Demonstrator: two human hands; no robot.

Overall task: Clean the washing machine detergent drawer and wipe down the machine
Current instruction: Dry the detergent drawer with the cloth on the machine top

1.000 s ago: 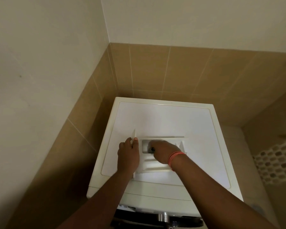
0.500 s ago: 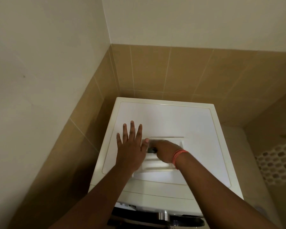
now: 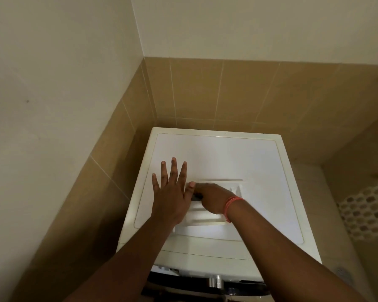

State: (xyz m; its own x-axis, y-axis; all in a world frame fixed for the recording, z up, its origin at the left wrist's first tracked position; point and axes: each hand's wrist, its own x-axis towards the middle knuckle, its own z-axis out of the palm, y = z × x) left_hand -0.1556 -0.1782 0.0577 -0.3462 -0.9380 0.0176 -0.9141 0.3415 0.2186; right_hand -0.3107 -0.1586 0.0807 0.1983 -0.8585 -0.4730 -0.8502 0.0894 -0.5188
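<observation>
A white detergent drawer (image 3: 207, 216) is laid flat on top of the white washing machine (image 3: 227, 153), toward the front left of the lid. The left hand (image 3: 172, 192) is spread wide, fingers straight, palm pressed down over the drawer's left end and the lid beside it. The right hand (image 3: 212, 198) is curled inside the drawer, fingers closed round a small dark object (image 3: 197, 196); what the object is cannot be told. An orange band (image 3: 230, 204) is worn on the right wrist. Tan tiles (image 3: 227, 94) are seen behind the machine, a patterned panel (image 3: 371, 212) at far right.
</observation>
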